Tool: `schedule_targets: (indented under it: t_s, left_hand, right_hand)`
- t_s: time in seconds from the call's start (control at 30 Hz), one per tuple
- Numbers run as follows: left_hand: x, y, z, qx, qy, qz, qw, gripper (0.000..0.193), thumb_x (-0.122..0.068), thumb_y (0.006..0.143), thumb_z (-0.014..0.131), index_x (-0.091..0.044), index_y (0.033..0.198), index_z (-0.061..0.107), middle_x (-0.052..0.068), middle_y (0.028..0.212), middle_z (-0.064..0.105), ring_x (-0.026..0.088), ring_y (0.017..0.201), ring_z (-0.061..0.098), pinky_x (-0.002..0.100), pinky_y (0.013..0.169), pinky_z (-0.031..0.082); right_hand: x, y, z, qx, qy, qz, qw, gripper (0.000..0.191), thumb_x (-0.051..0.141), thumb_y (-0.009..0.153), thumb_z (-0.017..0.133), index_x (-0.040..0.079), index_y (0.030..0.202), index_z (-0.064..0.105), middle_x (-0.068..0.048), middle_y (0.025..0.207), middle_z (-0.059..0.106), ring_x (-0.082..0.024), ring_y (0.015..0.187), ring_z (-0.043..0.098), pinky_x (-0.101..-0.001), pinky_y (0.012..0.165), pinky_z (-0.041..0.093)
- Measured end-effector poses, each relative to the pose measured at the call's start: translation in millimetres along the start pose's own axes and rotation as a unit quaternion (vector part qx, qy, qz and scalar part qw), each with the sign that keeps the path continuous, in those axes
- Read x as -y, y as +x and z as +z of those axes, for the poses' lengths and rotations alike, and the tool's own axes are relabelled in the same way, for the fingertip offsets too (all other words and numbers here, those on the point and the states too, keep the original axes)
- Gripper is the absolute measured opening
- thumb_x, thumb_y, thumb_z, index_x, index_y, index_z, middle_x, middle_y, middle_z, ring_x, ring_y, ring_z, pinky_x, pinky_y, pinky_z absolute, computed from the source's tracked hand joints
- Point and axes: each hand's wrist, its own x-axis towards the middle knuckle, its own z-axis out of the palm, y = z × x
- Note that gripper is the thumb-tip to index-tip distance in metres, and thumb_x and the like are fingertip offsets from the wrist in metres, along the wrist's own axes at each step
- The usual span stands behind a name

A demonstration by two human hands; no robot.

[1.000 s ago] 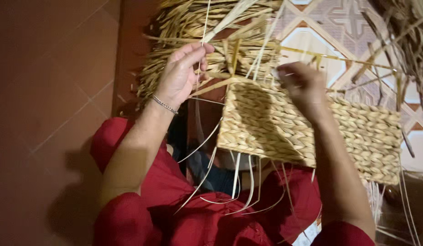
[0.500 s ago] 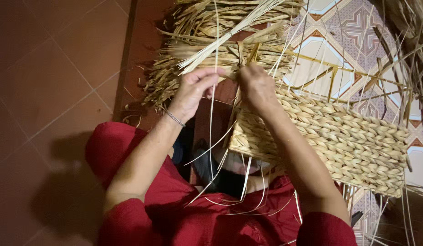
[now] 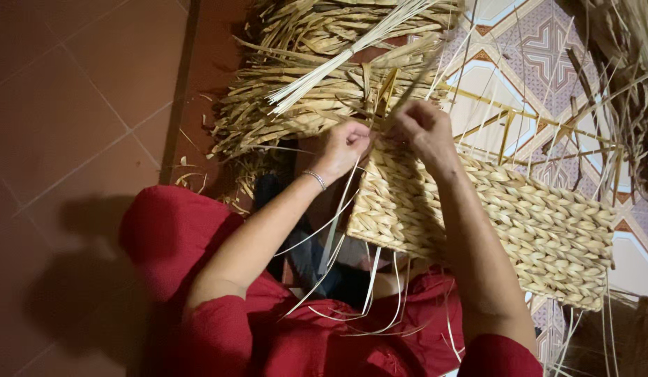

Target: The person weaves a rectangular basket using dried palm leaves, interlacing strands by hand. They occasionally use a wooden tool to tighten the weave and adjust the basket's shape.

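Your left hand (image 3: pixel 345 145) and right hand (image 3: pixel 423 129) meet at the top-left corner of the woven straw panel (image 3: pixel 519 223), both pinched shut on thin straw strands (image 3: pixel 338 209) where the weave ends. The panel lies across your lap, its long axis running from the hands out toward four o'clock, so all finished weave sits right of your grip. Your right hand rests on the panel's edge; the left is just beside it. A pile of loose straw (image 3: pixel 317 84) lies on the floor at twelve o'clock.
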Motion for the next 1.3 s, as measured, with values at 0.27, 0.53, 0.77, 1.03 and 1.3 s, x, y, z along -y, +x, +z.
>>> schedule_targets:
  t_s: [0.27, 0.53, 0.77, 1.03, 1.3]
  left_hand:
    - [6.2, -15.9, 24.7, -0.053, -0.001, -0.011, 0.999, 0.018, -0.002, 0.092, 0.067, 0.002, 0.109, 0.073, 0.013, 0.101, 0.078, 0.017, 0.09, 0.072, 0.031, 0.085, 0.055]
    - [9.9, -21.2, 31.6, -0.076, -0.28, -0.17, 0.942, 0.02, -0.007, 0.092, 0.073, 0.001, 0.111, 0.073, 0.006, 0.109, 0.076, 0.015, 0.098, 0.067, 0.029, 0.091, 0.053]
    - [17.2, -18.1, 30.2, -0.046, -0.328, -0.198, 0.923, 0.036, -0.01, 0.091, 0.079, 0.005, 0.122, 0.07, 0.012, 0.116, 0.073, 0.019, 0.101, 0.066, 0.03, 0.089, 0.054]
    - [4.0, 0.1, 17.8, 0.002, -0.127, -0.11, 0.986, 0.045, -0.012, 0.092, 0.073, -0.003, 0.134, 0.062, 0.004, 0.111, 0.066, 0.01, 0.092, 0.06, 0.027, 0.081, 0.052]
    - [22.8, 23.8, 30.9, -0.081, -0.3, -0.17, 0.935, 0.022, -0.012, 0.097, 0.074, 0.005, 0.11, 0.068, 0.006, 0.096, 0.069, 0.011, 0.083, 0.06, 0.025, 0.075, 0.051]
  right_hand:
    - [43.5, 44.0, 11.6, 0.105, -0.366, -0.161, 0.911, 0.026, 0.02, 0.089, 0.073, 0.007, 0.111, 0.075, -0.012, 0.097, 0.076, -0.023, 0.08, 0.072, -0.0356, 0.071, 0.058]
    - [42.6, 93.1, 56.5, 0.266, -0.572, 0.128, 0.766, 0.041, 0.048, 0.09, 0.071, 0.008, 0.093, 0.078, -0.013, 0.082, 0.076, -0.029, 0.075, 0.076, -0.0422, 0.075, 0.061]
    - [32.0, 80.1, 26.1, 0.193, -0.53, -0.17, 0.808, 0.02, 0.031, 0.089, 0.075, 0.013, 0.096, 0.08, -0.015, 0.092, 0.075, -0.034, 0.082, 0.07, -0.045, 0.076, 0.058]
    - [-1.5, 17.3, -11.4, -0.062, -0.165, 0.036, 0.984, 0.025, 0.014, 0.094, 0.075, 0.007, 0.117, 0.07, -0.009, 0.109, 0.074, -0.016, 0.095, 0.072, -0.0301, 0.082, 0.059]
    - [-41.7, 21.8, -6.4, -0.09, 0.089, -0.061, 0.99, 0.015, 0.004, 0.101, 0.066, -0.001, 0.114, 0.061, -0.012, 0.106, 0.071, -0.016, 0.094, 0.068, -0.0294, 0.087, 0.058]
